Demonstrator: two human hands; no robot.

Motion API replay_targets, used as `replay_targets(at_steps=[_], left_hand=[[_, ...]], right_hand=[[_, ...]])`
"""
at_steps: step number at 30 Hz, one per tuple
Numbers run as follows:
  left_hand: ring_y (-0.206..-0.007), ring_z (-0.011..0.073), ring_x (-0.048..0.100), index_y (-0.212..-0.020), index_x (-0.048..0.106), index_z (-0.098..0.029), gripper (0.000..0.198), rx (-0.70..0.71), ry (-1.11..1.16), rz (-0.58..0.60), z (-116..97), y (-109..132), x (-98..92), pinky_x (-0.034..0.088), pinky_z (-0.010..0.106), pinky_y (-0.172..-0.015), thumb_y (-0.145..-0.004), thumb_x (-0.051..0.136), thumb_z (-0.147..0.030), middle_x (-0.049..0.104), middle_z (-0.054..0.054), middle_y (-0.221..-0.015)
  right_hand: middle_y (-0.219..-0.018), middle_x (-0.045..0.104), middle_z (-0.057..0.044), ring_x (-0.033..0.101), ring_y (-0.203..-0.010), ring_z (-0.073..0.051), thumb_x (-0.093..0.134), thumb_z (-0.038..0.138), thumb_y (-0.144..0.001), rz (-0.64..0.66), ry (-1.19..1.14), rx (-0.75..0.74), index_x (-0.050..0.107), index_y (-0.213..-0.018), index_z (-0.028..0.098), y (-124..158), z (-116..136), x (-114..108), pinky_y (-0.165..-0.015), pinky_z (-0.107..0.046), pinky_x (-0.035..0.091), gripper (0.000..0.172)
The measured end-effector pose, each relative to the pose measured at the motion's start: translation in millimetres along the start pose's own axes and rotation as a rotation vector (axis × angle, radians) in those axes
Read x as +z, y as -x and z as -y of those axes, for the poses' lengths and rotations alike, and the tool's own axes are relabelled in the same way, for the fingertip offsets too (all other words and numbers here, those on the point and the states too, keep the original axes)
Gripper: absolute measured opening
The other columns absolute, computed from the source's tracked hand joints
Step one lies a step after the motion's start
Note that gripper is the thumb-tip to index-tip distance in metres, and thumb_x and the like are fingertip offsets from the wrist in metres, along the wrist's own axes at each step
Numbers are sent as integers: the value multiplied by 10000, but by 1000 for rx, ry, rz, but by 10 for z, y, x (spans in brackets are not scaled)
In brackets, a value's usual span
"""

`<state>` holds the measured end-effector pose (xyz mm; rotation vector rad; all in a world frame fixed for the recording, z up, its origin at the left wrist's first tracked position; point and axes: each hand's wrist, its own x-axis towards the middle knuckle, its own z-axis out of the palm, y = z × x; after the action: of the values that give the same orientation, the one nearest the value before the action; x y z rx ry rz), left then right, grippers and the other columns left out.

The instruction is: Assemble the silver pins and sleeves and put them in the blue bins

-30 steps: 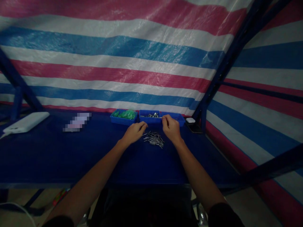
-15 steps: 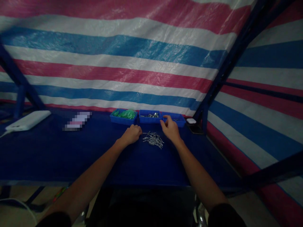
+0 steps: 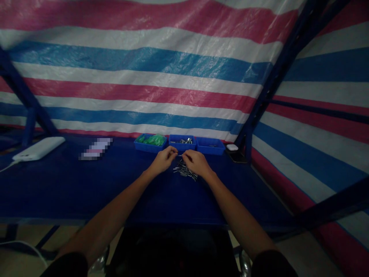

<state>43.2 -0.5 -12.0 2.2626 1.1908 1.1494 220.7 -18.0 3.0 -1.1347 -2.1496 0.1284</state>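
Observation:
My left hand (image 3: 162, 160) is closed in a pinch on a thin silvery metal pin (image 3: 179, 155). Facing it, my right hand (image 3: 197, 163) pinches the pin's other end, with the fingertips of both hands close together. Just below them on the blue table lies a loose pile of similar metal pins (image 3: 184, 171), partly covered by my right hand. What exactly sits at the right fingertips is too small to make out.
Behind the hands stand three blue bins: one with green plastic pieces (image 3: 151, 140), one with metal parts (image 3: 184, 141), and a right-hand bin (image 3: 210, 146) with a few small pieces. A white power bank (image 3: 40, 149) lies left; a phone (image 3: 238, 157) and white case (image 3: 232, 147) lie right.
My right hand has come away from the right bin, moving left and down to meet my left hand. Its fingers have closed. My left hand has lifted slightly with the pin.

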Motion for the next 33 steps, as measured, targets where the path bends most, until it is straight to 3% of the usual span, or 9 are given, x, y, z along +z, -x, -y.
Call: replay_targets(at_steps=[4,10,14,18,21,24,26,28,33], left_hand=[[-634,128,538,-849,578,-167,143,48,-61,7,-41,4,-10,408,238,-609,-817,471,-256,597,2,-681],[-663,147,545,-807,586,-169,218,40,-196,-31,-57,-14,-28,402,244,-650,-863,384,-230,608,9,-651],[-629,140,551,-792,598,-167,256,31,-204,-35,-70,-25,-67,399,234,-636,-873,365,-237,607,6,-629],[-638,143,562,-866,608,-173,297,29,-206,40,-25,-20,-47,406,238,-651,-892,320,-242,623,9,-652],[-730,162,561,-979,598,-185,256,31,-288,104,78,-7,20,410,269,-736,-855,375,-190,644,21,-737],[-847,199,534,-978,610,-214,217,-6,-378,187,170,10,90,398,321,-802,-790,505,-237,637,36,-836],[-916,232,504,-937,624,-240,195,-52,-423,233,193,18,122,396,355,-790,-772,537,-297,615,47,-908],[-958,255,476,-885,629,-253,163,-79,-461,257,186,20,137,391,379,-773,-784,512,-304,589,52,-963],[-962,256,454,-809,587,-218,144,-101,-458,258,121,11,77,371,400,-770,-793,444,-228,584,49,-949]], right_hand=[[-565,469,25,438,-546,-106,374,302,-867,-45,-47,45,505,-623,184,-1,5,2,-542,-225,265,300],[-595,509,37,480,-556,-116,489,349,-813,-77,-24,48,548,-936,190,11,43,23,-543,-215,304,209],[-655,549,9,495,-591,-115,453,296,-839,-98,85,-55,572,-853,187,31,94,31,-579,-222,322,162],[-630,544,-6,480,-581,-117,403,299,-860,-129,215,-107,538,-656,185,14,84,-45,-569,-230,307,270],[-664,569,-29,501,-619,-133,360,322,-872,-285,317,17,543,-681,178,-57,-67,-194,-594,-239,319,301],[-733,605,-49,539,-701,-173,370,397,-860,-403,392,316,563,-897,167,-108,-335,-318,-633,-260,345,302],[-781,620,-68,553,-761,-203,432,446,-822,-343,400,451,523,-1049,151,-91,-505,-328,-658,-279,365,383],[-808,625,-81,558,-799,-217,469,442,-803,-247,379,482,500,-1102,140,-40,-604,-273,-678,-293,377,426],[-705,611,-23,554,-681,-161,482,399,-815,-6,165,301,562,-1007,176,36,-466,-26,-616,-254,379,306]])
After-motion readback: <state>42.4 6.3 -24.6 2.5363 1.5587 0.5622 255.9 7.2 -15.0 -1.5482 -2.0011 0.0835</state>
